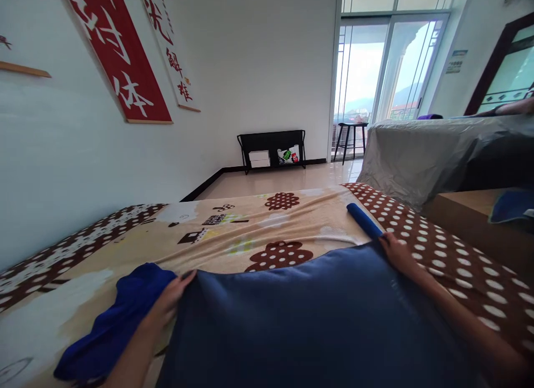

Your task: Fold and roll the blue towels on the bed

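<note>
A wide dark blue cloth is stretched out in front of me, low over a patterned blanket. My left hand pinches its far left corner between thumb and fingers. At the far right corner, my right hand grips the same cloth. Just past that hand lies a blue roll; whether the fingers touch it I cannot tell. A crumpled bright blue cloth lies on the blanket beside and partly behind my left hand and forearm. The near part of the dark cloth runs out of view.
Beyond the blanket, a black rack stands by the wall and a black stool by the glass doors. To the right are a plastic-covered piece of furniture, a brown box-like surface and another person's arm.
</note>
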`<act>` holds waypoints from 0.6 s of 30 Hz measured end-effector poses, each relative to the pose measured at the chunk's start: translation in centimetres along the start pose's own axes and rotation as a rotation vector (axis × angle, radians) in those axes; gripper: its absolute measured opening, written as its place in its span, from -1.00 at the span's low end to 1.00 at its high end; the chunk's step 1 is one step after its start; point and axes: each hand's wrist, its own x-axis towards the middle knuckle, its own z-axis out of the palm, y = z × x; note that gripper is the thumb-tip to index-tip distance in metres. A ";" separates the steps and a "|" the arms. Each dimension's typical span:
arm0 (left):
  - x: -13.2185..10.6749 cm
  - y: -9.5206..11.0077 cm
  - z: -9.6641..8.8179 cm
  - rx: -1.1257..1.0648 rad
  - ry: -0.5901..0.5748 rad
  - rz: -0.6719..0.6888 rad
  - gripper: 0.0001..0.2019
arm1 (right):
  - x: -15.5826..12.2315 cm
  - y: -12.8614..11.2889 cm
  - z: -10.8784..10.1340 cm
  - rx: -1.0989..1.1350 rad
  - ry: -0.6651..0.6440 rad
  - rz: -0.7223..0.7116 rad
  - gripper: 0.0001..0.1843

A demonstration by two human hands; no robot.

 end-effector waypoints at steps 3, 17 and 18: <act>3.6 -2.8 2.2 0.208 0.135 0.037 -0.71 | 0.2 -0.3 4.8 -0.081 -0.123 -0.023 -0.69; 8.6 -6.8 2.7 0.821 0.138 0.313 -0.53 | 2.5 0.1 10.2 -0.413 -0.186 -0.061 -0.64; 8.2 -6.6 2.4 0.830 0.145 0.348 -0.51 | 2.3 0.0 9.7 -0.417 -0.176 -0.083 -0.64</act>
